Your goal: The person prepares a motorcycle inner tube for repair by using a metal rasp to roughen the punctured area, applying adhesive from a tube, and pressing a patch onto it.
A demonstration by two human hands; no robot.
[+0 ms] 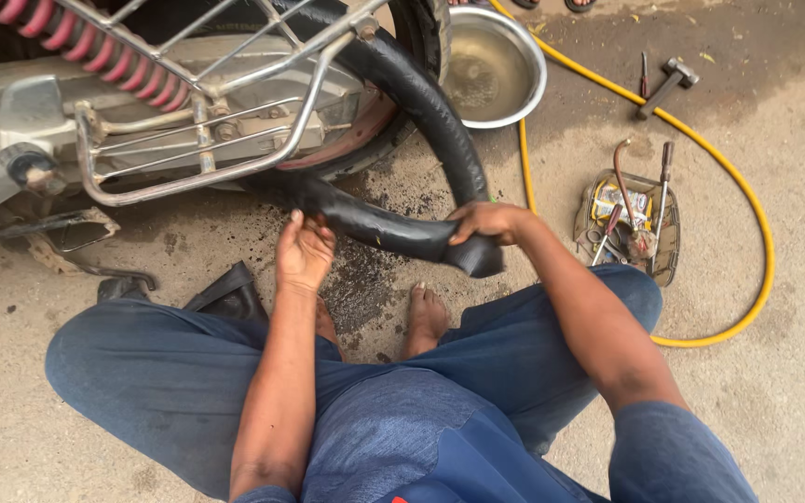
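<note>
A black rubber inner tube (393,224) loops out from the rear wheel (365,140) of a motorcycle lying above me. My right hand (486,222) grips the tube near its bent end at the right. My left hand (304,250) presses against the tube's lower stretch, fingers curled on it. I sit cross-legged on the ground in blue trousers, one bare foot (426,317) showing below the tube.
A metal bowl (496,65) with water stands behind the wheel. A yellow hose (747,214) curves across the concrete at right, around a small tray of tools (631,224). A hammer (665,84) lies further back. The chrome rack (207,130) and red spring (76,47) are at upper left.
</note>
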